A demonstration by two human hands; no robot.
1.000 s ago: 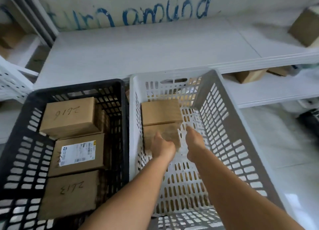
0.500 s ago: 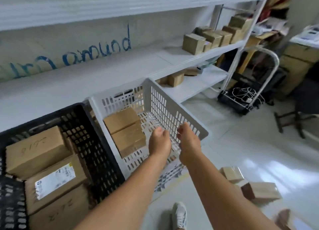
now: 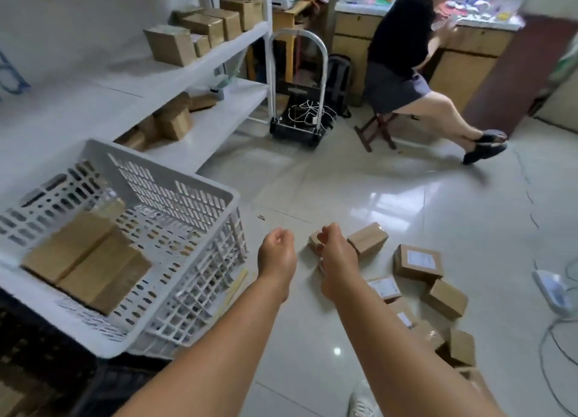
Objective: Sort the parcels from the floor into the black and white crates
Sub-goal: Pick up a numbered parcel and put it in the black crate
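The white crate (image 3: 194, 197) stands at the left with two brown parcels (image 3: 90, 260) lying side by side in its far end. Only a corner of the black crate (image 3: 40, 363) shows at the bottom left. Several brown cardboard parcels (image 3: 417, 261) lie scattered on the shiny floor at the right. My left hand (image 3: 276, 252) and my right hand (image 3: 336, 254) hang in the air above the floor, just right of the white crate. Both have loosely curled fingers and hold nothing. The right hand partly hides one small parcel (image 3: 313, 241).
White shelves (image 3: 219, 50) with more boxes run along the left wall. A hand trolley (image 3: 297, 116) with cables stands behind. A person sits on a stool (image 3: 375, 128) at a desk, one leg stretched over the floor. A power strip (image 3: 553, 291) and cables lie at the right.
The view has swung right, from the crates to the floor. Both hands left the parcel in the white crate and moved out over the floor toward the scattered parcels.
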